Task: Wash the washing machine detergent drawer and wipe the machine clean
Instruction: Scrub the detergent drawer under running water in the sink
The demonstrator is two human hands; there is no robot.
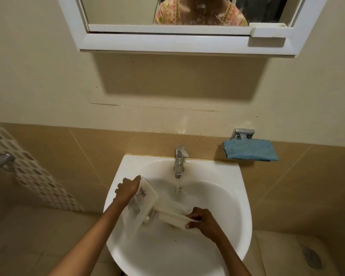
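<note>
Over the sink's (pixel 245 196) left side I hold the detergent drawer (pixel 147 196) near the tap's (pixel 179 160) stream. My left hand (pixel 126 191) fingers (pixel 136 179) grip its printed front, and my right hand (pixel 201 219) fingers pinch the other end.

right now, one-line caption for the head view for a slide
Left hand and right hand hold the detergent drawer over the sink beside the running tap, blue cloth on its wall holder.

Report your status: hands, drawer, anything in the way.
Left hand grips detergent drawer at front panel, right hand at other end. Drawer over sink, tap running. Nothing in the way.
</note>
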